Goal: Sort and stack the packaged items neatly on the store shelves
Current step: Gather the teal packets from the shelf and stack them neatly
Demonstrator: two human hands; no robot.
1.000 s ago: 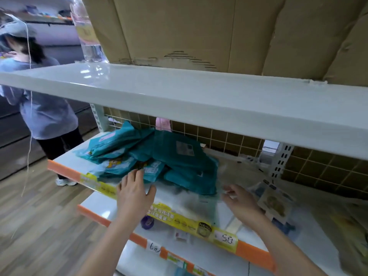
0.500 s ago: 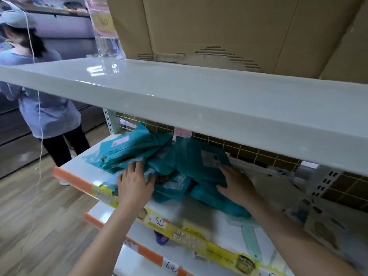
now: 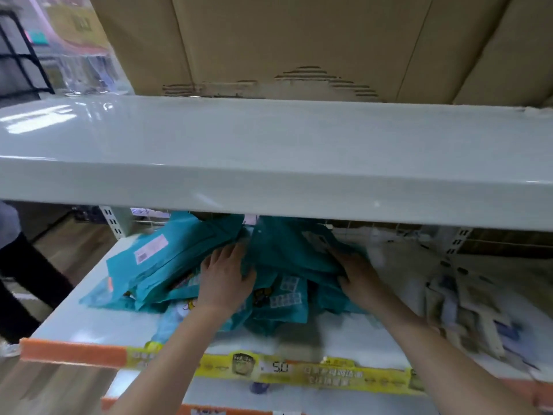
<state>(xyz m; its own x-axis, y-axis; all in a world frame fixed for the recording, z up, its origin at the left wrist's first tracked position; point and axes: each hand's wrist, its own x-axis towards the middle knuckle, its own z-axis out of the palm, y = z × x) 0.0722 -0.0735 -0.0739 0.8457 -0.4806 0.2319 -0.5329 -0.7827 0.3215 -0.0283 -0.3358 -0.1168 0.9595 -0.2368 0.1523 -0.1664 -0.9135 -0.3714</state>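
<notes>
The upper shelf (image 3: 269, 163) is seen to overhang the work area, with cardboard (image 3: 299, 40) standing on it; reach into the space below is limited to a low slot. On the middle shelf (image 3: 89, 324) the teal packs (image 3: 179, 265) lie in a loose, overlapping heap, centre to 9 o'clock, some tilted and fanned toward the back. Pale packs (image 3: 466, 307) lie in a blurred jumble at 3 o'clock, apart from the heap. The left hand (image 3: 224, 277) is laid on the heap with fingers spread and fairly straight, pressing rather than gripping. The right hand (image 3: 356, 274) rests on the heap's 3 o'clock side; its fingertips appear tucked under a teal fold, though whether a pinch is made cannot be told. Judged step: the heap is being gathered for squaring. It would be done best if the packs are drawn together from both sides, edges aligned to the price strip (image 3: 281, 368) at 6 o'clock, label faces turned one way, then pressed flat. Slippery film is expected; sliding toward the front edge should be guarded against.
</notes>
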